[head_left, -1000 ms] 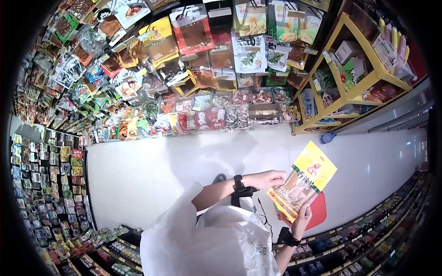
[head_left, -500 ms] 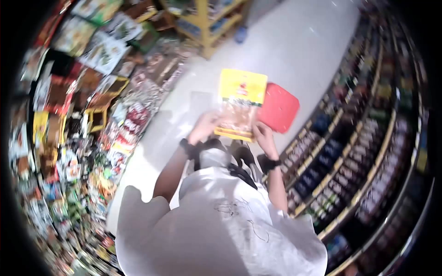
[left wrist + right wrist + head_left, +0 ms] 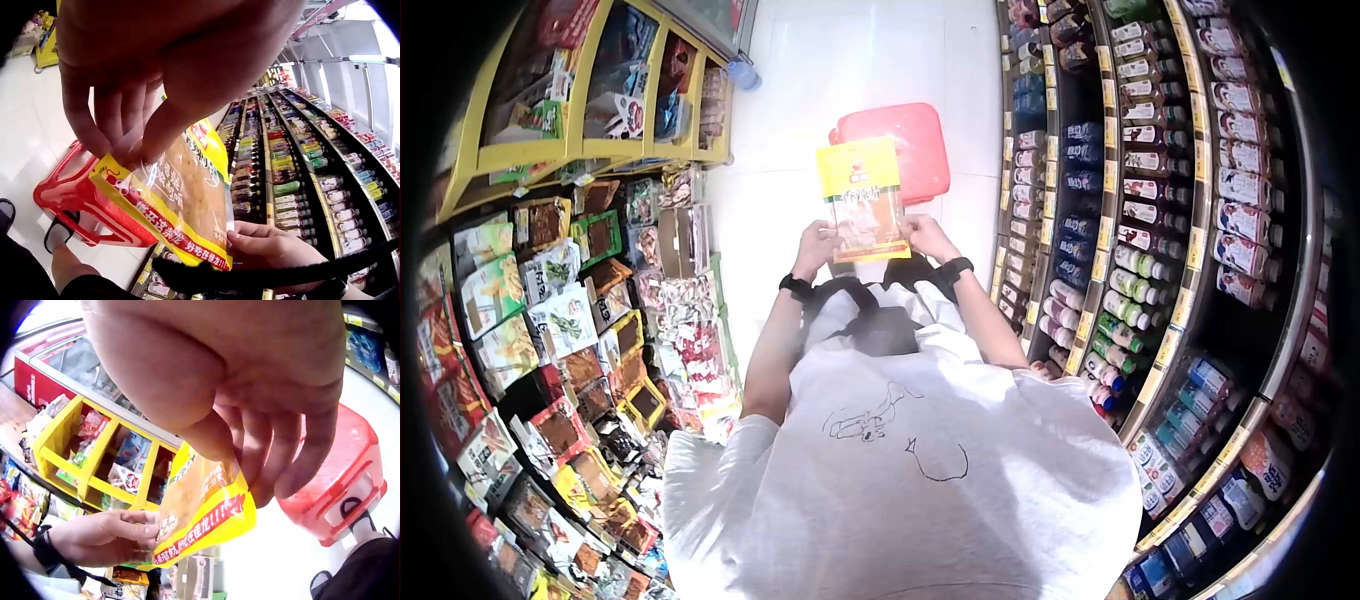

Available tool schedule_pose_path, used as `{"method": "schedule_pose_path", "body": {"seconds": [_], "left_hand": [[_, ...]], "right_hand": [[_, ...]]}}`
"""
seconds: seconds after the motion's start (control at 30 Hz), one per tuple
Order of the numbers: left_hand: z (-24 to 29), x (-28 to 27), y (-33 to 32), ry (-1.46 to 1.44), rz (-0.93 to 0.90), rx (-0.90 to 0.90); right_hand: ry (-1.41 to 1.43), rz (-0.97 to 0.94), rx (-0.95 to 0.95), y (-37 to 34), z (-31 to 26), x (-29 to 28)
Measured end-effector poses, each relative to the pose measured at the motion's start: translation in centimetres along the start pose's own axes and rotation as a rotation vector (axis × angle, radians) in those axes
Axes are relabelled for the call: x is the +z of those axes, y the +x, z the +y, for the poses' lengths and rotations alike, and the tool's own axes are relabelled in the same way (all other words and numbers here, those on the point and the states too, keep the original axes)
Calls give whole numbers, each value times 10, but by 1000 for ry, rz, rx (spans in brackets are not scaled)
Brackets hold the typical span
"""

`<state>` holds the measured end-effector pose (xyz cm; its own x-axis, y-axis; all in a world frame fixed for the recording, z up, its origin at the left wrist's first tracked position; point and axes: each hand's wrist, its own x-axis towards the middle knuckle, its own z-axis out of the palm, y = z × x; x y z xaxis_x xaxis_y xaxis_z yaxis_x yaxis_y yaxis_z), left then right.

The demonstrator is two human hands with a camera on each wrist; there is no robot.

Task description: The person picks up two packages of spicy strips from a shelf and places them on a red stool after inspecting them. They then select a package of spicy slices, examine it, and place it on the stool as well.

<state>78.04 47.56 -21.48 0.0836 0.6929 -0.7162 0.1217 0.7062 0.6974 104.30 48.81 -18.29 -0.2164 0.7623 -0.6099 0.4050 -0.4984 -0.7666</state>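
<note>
A yellow snack bag (image 3: pixel 865 205) with a clear window hangs upright between my two hands, in front of the body. Brown flat food shows through the window, and a red strip of white lettering runs along the bottom in the left wrist view. My left hand (image 3: pixel 818 247) pinches the bag's left edge near the lower corner, thumb against fingers. On the opposite edge, my right hand (image 3: pixel 928 240) grips the bag between thumb and fingers, as the right wrist view shows closely.
Beyond the bag stands a red plastic stool (image 3: pixel 915 150) on the pale floor (image 3: pixel 800 80). Shelves of bottles (image 3: pixel 1140 160) line the right. Left are hanging snack packets (image 3: pixel 560 320) and a yellow rack (image 3: pixel 575 150). A blue object (image 3: pixel 744 76) sits by the rack.
The head view has turned right, from the snack display to the aisle between shelves. Both hands keep hold of the bag, now held more upright and centred before the body.
</note>
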Motion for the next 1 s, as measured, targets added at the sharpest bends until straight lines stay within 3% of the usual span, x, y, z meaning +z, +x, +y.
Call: {"method": "schedule_pose_path", "body": {"seconds": [0.07,0.17,0.2,0.23,0.33,0.43,0.6,0.67,0.7,0.73,0.83,0.97,1.0], "left_hand": [[9,12,24,-22,16,-13],[12,32,58,20,78,-2],[12,36,69,30,103,-6],[9,40,81,41,130,-9],[11,52,115,-41,199,-113],[8,63,141,-168,219,-281],[-4,66,190,-157,184,-401],[2,69,197,-83,196,-432],[-6,69,203,-71,179,-407],[-18,66,208,-57,166,-384],[-21,58,215,15,121,-366],[-21,54,192,126,177,-307],[-20,50,183,171,185,-252]], "right_hand": [[-23,56,-62,36,36,-10],[-198,80,-14,62,34,-35],[-24,139,-83,72,37,-35],[-28,147,-80,84,42,-37],[64,149,24,122,73,-36],[-127,147,112,158,118,-27],[-104,137,45,187,125,-39],[-107,122,101,199,126,-37],[-111,111,122,206,121,-36],[-65,-95,262,199,66,-62],[-266,-95,66,196,48,-61],[-308,89,99,188,79,-52],[-365,16,78,189,87,-55]]}}
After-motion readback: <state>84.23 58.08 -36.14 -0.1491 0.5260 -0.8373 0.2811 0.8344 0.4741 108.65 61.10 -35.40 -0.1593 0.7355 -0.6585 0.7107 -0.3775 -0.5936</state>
